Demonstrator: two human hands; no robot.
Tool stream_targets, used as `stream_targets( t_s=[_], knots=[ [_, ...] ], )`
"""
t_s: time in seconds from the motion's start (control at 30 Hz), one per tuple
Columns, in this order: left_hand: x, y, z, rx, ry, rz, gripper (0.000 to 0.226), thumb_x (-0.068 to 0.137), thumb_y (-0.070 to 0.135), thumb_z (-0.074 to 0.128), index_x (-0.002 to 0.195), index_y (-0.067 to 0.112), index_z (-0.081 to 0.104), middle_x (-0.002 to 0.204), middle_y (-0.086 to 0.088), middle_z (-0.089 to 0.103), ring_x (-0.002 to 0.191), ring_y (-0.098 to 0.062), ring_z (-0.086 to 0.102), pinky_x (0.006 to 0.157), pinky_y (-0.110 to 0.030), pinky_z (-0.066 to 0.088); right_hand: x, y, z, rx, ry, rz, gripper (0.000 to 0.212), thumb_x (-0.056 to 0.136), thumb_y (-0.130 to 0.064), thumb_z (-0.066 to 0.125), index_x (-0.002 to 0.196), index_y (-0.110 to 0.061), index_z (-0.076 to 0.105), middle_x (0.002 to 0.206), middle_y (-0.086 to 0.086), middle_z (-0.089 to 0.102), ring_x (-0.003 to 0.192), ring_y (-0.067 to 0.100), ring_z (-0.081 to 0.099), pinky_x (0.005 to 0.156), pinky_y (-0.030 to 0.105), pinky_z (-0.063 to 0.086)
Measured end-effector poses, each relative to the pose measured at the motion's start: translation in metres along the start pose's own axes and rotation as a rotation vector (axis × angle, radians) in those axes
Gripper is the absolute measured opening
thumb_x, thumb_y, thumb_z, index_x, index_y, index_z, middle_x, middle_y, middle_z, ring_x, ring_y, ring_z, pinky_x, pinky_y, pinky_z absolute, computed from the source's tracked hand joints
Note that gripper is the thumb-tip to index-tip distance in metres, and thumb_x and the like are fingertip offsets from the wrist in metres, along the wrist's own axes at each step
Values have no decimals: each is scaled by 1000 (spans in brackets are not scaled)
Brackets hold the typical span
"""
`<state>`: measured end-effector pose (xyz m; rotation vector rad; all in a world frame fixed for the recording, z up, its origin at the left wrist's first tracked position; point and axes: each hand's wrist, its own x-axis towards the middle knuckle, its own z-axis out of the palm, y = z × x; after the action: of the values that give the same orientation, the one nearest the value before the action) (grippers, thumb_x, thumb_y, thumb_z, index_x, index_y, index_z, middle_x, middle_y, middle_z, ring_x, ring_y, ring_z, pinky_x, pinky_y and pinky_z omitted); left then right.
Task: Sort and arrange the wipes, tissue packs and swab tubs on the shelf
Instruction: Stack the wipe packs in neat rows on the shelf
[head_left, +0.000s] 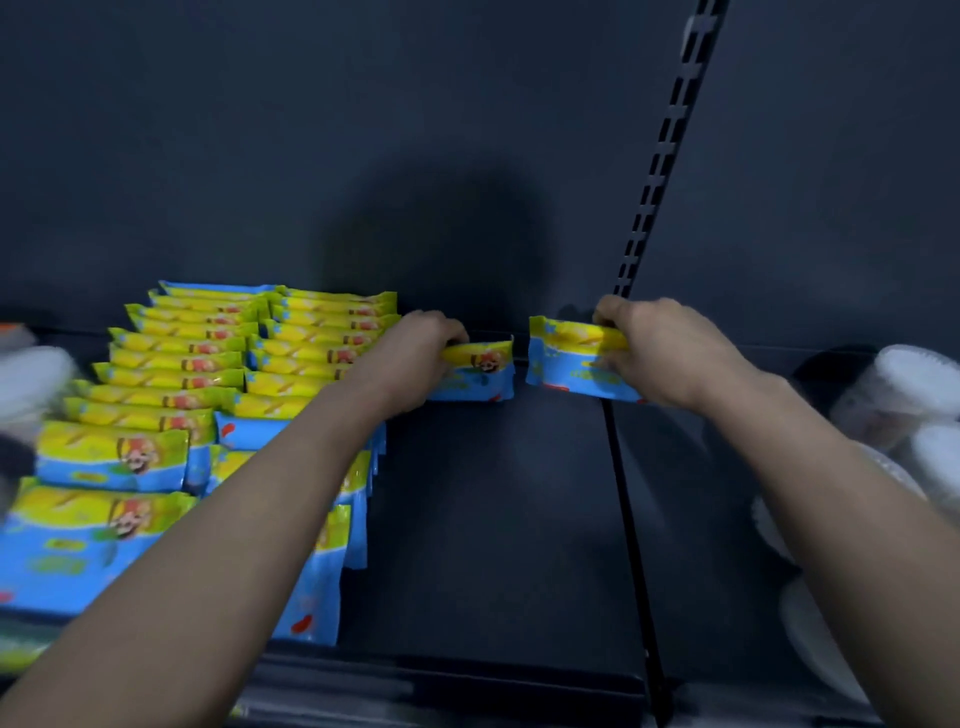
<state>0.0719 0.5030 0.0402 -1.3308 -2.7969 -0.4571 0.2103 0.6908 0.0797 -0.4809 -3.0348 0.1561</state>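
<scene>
- The shelf (493, 519) is dark and bare through its middle. I see a seam (629, 519) running from its front edge to the back wall.
- The rows of packs (182, 364) fill the shelf's left side from front edge to back wall, standing on edge and leaning on one another.
- The tubs (904, 395) are white and lie along the right edge. They are too blurred for me to read how they sit.
- My left hand (415, 358) reaches to the back of the shelf just right of the rows, arm stretched out, knuckles up. Its fingers are folded over the yellow top edge of the left pack (480, 376) and clamped on it.
- My right hand (660, 353) is extended the same way at the back wall, near the seam. Its fingers are curled tight over the top of the right pack (561, 358).
- Both packs stand upright at the back, close together but apart.
- I judge these packs light, soft and squashy, with slick film wrappers. The crimped ends would tear or slip, so I would hold along the top edge across the width and squeeze gently. Standing alone, they will likely tip.
</scene>
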Motion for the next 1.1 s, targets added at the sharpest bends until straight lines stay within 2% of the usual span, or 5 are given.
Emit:
stream_targets(
  t_s=[0.37,0.5,0.6,0.83,1.1],
  knots=[
    [44,-36,0,92,-142,103,52,78,3,62,127,14,49,116,-12,51,109,-29,45,91,-34,38,22,-26,15,52,-60,77,26,85,-27,63,108,-26,51,100,7,62,93,33,56,79,35,45],
    [46,-54,-6,85,-100,145,39,74,5,69,106,9,48,110,-10,55,102,-28,50,81,-38,42,32,-44,27,0,-41,87,23,88,-23,60,108,-27,50,100,3,63,99,29,55,79,33,30],
    [52,-58,-7,36,-60,215,25,78,3,65,97,10,51,100,-7,53,94,-27,51,79,-41,44,34,-54,32,-9,-23,138,27,87,-21,58,112,-29,51,104,5,65,100,31,56,82,35,33],
    [54,-70,-3,-157,-107,234,27,86,10,62,113,10,62,103,-10,56,95,-27,54,84,-36,44,31,-76,41,142,-56,194,34,85,-23,65,118,-28,56,107,8,62,96,30,58,80,31,45],
    [45,-68,-6,-183,25,136,13,86,13,60,96,7,55,91,-11,61,86,-29,55,75,-40,46,49,-89,45,146,-13,49,29,82,-16,67,110,-22,61,98,-2,40,103,26,49,87,30,40]
  ],
)
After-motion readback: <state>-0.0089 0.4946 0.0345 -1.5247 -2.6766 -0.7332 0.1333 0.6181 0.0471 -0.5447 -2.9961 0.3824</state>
